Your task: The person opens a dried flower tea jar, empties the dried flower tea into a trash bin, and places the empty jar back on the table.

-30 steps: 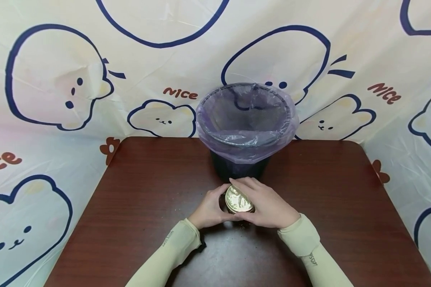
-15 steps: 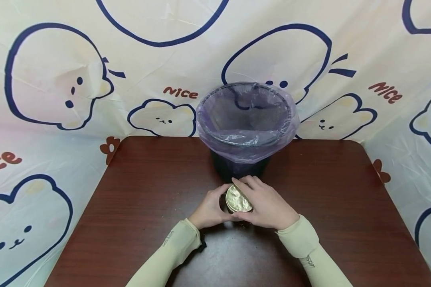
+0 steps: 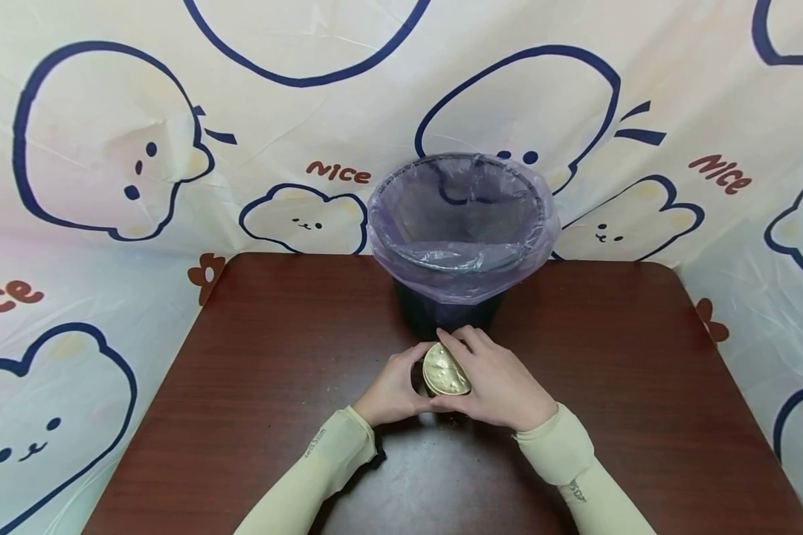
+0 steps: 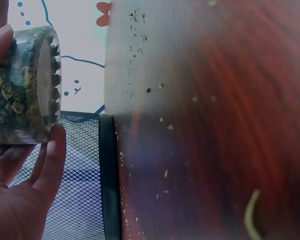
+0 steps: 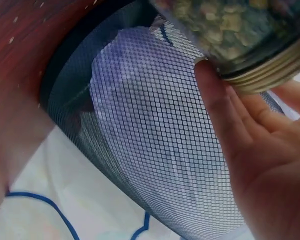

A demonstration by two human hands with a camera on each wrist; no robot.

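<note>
A clear jar (image 4: 15,90) with a gold lid (image 3: 444,371) is held up off the table, in front of the bin. Dried, bud-like pieces fill it, seen through its wall in both wrist views. My left hand (image 3: 393,390) grips the jar's body from the left, thumb and fingers spread round it. From the right, my right hand (image 3: 498,379) holds the gold lid, its fingers reaching over the far side and its thumb along the near side. In the right wrist view, fingertips (image 5: 207,75) lie right at the lid's edge.
Behind the jar stands a dark mesh bin (image 3: 448,312) lined with a purple plastic bag (image 3: 462,279). Small crumbs (image 4: 162,120) lie scattered on the brown table (image 3: 294,319). A printed cloth (image 3: 274,126) hangs round the table's back and sides.
My right hand has turned slightly at the lid, its fingertips shifting a little to the right, so more of the gold top shows. The left hand keeps its grip on the jar.
</note>
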